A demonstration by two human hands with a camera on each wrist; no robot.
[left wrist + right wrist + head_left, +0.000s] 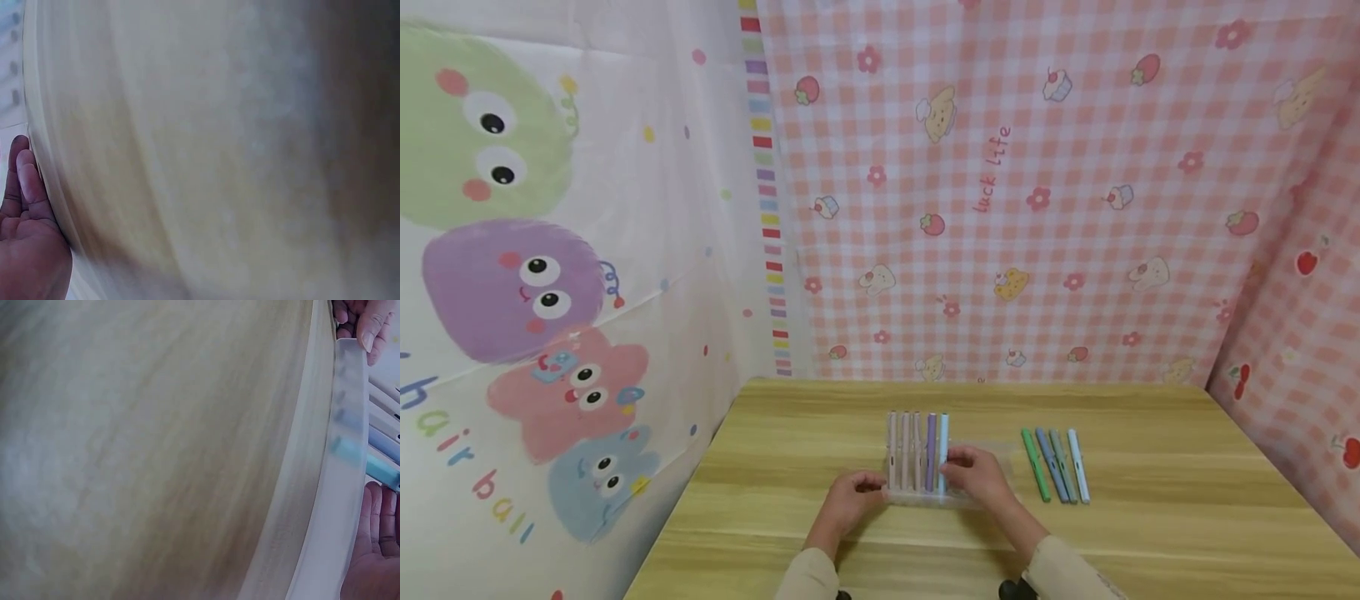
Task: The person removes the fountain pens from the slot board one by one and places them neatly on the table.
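A clear plastic case (917, 497) lies on the table with a row of pens in its left part. Several pale greyish-pink pens (905, 450) come first, then a purple pen (931, 454), then a light blue pen (943, 429). My left hand (852, 500) holds the case's near left corner, its thumb on the frosted end in the right wrist view. With its fingertips, my right hand (979, 477) pinches the light blue pen beside the purple one. Only part of my left hand (31, 244) shows in the left wrist view.
To the right of the case lie a green pen (1036, 465), a blue pen (1052, 465), a grey-green pen (1063, 467) and a pale blue pen (1078, 467). The wooden table (760, 500) meets a pink checked cloth (880, 242) at the back.
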